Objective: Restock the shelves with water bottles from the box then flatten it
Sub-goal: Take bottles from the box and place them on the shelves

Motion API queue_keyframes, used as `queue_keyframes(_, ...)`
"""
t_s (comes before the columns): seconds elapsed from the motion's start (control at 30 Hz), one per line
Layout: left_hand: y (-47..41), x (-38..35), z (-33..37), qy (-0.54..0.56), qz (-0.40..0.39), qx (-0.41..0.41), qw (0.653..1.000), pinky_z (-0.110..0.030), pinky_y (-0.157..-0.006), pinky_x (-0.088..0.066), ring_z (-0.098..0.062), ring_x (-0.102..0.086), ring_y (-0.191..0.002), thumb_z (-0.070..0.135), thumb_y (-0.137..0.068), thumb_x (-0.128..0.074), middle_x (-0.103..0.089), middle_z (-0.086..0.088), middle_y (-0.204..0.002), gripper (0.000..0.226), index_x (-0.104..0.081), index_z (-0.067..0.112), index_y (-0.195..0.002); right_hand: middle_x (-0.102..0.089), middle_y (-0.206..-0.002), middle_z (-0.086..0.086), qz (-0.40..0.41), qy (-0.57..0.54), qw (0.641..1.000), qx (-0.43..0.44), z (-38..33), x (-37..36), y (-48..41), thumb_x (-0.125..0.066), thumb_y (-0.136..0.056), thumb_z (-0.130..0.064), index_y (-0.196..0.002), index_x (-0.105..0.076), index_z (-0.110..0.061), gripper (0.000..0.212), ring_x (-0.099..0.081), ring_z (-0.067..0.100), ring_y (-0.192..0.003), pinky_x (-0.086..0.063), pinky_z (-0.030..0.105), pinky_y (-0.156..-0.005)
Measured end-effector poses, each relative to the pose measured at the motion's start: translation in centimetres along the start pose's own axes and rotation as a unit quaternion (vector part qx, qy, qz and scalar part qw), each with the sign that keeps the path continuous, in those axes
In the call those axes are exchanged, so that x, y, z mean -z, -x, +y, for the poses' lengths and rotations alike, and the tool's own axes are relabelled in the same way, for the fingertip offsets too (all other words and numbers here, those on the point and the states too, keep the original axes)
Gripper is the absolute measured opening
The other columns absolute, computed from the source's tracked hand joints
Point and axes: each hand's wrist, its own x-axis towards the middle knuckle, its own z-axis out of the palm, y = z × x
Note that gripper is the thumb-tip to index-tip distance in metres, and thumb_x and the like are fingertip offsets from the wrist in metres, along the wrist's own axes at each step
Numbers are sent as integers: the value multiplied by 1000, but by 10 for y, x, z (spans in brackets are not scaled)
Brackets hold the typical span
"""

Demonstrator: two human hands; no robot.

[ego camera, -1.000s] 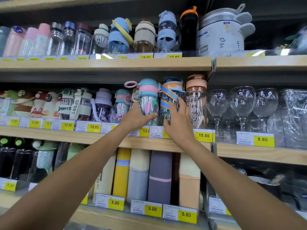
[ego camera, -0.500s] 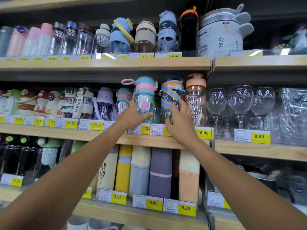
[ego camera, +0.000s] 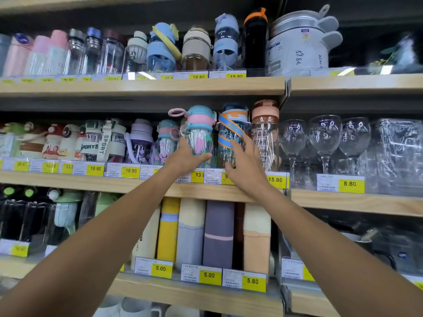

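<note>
On the middle shelf (ego camera: 206, 191) my left hand (ego camera: 186, 157) grips the lower body of a clear water bottle with a teal and pink lid (ego camera: 200, 133). Right beside it, my right hand (ego camera: 245, 167) holds a dark bottle with a blue and orange strap (ego camera: 232, 131), thumb at its base and fingers round its right side. Both bottles stand upright at the shelf's front edge, close together. The box is out of view.
A peach-lidded clear bottle (ego camera: 265, 131) stands right of my right hand, then wine glasses (ego camera: 324, 138). More bottles (ego camera: 139, 140) line the shelf to the left. The upper shelf (ego camera: 142, 85) carries bottles and a cooker (ego camera: 299, 44); tall cases (ego camera: 218, 234) fill the lower shelf.
The teal and pink bottle has shifted a little left and back into the row with my left hand on it. My right hand stays on the strapped bottle.
</note>
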Motion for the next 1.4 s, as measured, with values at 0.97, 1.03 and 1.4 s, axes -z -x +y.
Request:
queue_keyframes(0.97,260,-165,113,238,15,-32,971,-37,-93,-46,-25,-58,-105,10,-88,-56,-52,-15,-124,33,-51,4,-120,-68,-101,6,-1,-157,981,-111,103,138,251,-48,-87,-7,-104,-65,-6,24,-59,15,-83,-45,25,-74)
queue_keyframes(1.03,297,-203,134,259,-47,-21,964,-37,-90,-48,-28,-60,-99,8,-88,-55,-57,-16,-121,32,-52,5,-120,-70,-96,8,-13,-142,974,-173,136,167,297,-50,-91,-6,-105,-65,-5,20,-61,17,-83,-45,24,-72)
queue_keyframes(1.4,503,-403,254,283,-402,-44,870,-19,-74,-44,4,-57,-71,4,-93,-54,-62,-13,-100,19,-61,-6,-107,-70,-88,13,-105,2,892,-440,266,325,547,-51,-91,-16,-111,-62,-11,23,-65,31,-82,-52,45,-72)
